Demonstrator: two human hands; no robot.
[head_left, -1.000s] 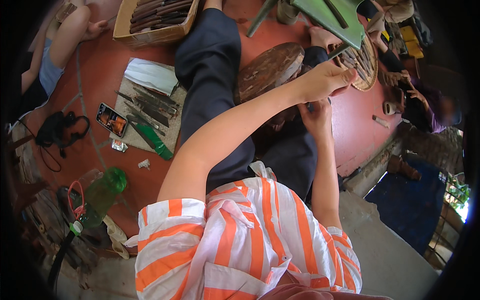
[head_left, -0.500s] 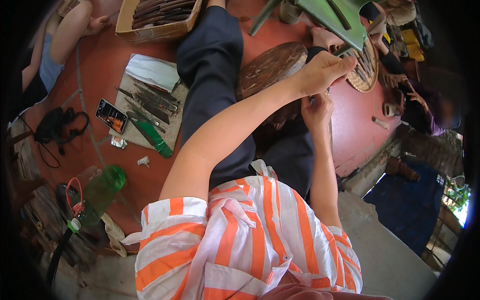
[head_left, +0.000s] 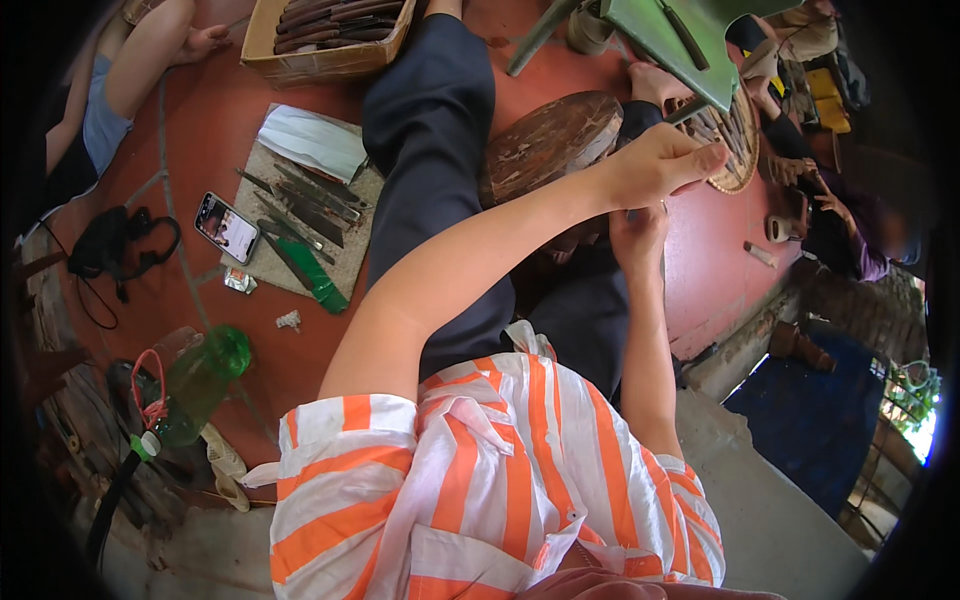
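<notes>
My left hand is stretched across in front of me, its fingers curled shut with the thumb on top. Just below it, my right hand is closed too, thumb upward. What either one grips is hidden or too small to name. Beside them, a round worn wooden block stands tilted between my dark-trousered legs. On a light mat to the left lie several narrow metal blades, one with a green wrapping, and a folded white cloth.
A cardboard box of dark wooden handles sits at the far left. Leftward are a phone, a black headset and a green bottle. A green stool and a basket are at the far right, near another person.
My left hand has shifted slightly right and down, and my right hand slightly down. The phone screen has changed from dark to bright. The view has shifted a little.
</notes>
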